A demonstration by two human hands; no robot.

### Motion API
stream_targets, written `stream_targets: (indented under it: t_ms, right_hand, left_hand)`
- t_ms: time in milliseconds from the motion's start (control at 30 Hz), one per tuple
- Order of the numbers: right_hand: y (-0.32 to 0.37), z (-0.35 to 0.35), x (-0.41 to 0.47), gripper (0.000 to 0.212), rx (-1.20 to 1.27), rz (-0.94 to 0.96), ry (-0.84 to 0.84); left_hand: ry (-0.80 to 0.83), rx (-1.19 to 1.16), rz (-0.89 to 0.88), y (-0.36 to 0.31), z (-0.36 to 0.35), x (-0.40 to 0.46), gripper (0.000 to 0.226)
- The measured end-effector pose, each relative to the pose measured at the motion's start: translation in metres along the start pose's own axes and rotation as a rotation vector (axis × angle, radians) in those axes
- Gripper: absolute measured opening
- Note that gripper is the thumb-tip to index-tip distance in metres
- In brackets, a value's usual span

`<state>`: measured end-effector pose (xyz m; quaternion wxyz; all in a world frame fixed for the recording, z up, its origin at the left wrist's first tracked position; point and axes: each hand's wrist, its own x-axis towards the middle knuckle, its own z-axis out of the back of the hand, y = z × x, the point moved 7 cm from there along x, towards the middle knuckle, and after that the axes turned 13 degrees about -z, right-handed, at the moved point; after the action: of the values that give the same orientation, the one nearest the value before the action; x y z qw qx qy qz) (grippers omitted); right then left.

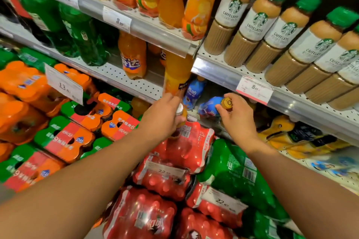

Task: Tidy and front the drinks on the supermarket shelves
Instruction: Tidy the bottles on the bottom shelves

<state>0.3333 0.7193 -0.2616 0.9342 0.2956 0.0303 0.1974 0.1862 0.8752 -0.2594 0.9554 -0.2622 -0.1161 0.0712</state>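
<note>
My left hand (165,116) grips the neck of an orange juice bottle (176,75) with a white cap, which stands tall at the lower shelf's front. My right hand (236,120) pinches the gold cap (227,103) of a blue-labelled bottle (208,108) on the same shelf, under the latte shelf's edge. Another blue-labelled bottle (194,93) stands just behind, between my two hands. Above right, several Starbucks latte bottles (252,25) with green caps stand in rows. Orange juice bottles (196,0) fill the top shelf.
Green soda bottles (77,31) and a Fanta bottle (133,58) stand on the middle left shelf. Shrink-wrapped packs of red (171,163), green (235,167) and orange (21,91) cans are stacked below. Yellow bottles (287,134) lie at right. Price tags (254,89) line the shelf rails.
</note>
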Motion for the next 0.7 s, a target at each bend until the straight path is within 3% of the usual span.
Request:
stream_targets:
  t_ms: [533,700]
  right_hand:
    - [-0.006,-0.054,0.044,0.038,-0.059,-0.107,0.067]
    - [-0.015,-0.06,0.057,0.023,-0.064,-0.227,0.076]
  left_hand:
    - [-0.045,-0.031,0.013,0.002,-0.006,0.011,0.036]
    - [-0.047,-0.024,0.017,0.003,-0.013,0.014,0.034]
